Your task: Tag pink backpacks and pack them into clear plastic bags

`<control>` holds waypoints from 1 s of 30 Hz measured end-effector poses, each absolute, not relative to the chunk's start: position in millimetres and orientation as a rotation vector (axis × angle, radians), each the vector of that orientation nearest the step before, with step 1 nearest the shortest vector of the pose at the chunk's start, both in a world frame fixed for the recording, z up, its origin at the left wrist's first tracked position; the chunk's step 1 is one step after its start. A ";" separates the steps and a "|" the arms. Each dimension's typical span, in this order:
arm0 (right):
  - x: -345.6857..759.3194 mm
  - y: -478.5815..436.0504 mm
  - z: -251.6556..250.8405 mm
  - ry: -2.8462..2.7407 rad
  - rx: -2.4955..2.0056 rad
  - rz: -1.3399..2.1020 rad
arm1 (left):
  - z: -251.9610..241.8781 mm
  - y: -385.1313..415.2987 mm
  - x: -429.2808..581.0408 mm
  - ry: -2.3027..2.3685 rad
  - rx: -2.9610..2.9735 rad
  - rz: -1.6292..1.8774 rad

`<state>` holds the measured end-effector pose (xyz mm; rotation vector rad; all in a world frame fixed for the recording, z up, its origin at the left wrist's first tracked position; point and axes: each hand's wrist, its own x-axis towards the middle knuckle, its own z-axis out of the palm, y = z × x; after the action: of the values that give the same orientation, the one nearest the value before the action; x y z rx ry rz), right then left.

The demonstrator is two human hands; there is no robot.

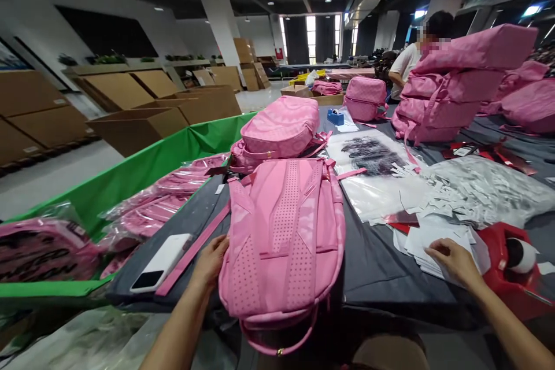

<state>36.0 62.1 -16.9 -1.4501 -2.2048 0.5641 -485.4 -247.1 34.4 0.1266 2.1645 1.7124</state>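
Observation:
A pink backpack [284, 237] lies back side up on the grey table [373, 266] right in front of me. My left hand [211, 263] rests against its left edge, fingers curled on the fabric. My right hand [453, 260] lies on a stack of white paper cards [422, 240] to the right, fingertips pinching at the top sheet. A loose pink strap [195, 248] runs beside my left hand. A white phone [161, 263] lies face down left of the strap.
A second pink backpack [280, 127] sits behind the first. Bagged pink backpacks [151, 208] fill a green bin [143, 167] at left. A red tape dispenser [514, 269] stands at right. Clear plastic bags [377, 179] and paper slips [485, 188] cover the table. A person [407, 66] works beyond stacked backpacks [455, 89].

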 end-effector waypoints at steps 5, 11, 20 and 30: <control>38.0 61.7 -22.5 -2.165 -1.394 0.532 | 51.5 -260.3 -402.8 2.908 1.023 1.615; 48.4 65.0 8.8 -2.110 -1.331 0.066 | 25.5 -255.2 -334.1 2.666 2.435 0.861; -29.5 -65.6 39.4 -2.783 -0.788 0.961 | -1.4 -220.8 -231.1 1.767 2.151 1.181; 38.6 -48.8 8.4 -2.300 -0.794 1.789 | -20.7 -205.4 -174.5 1.085 0.444 1.569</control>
<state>38.6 -48.8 8.4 -0.7937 -2.2999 1.7892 -174.5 -205.4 -20.7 0.4436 1.0851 1.5694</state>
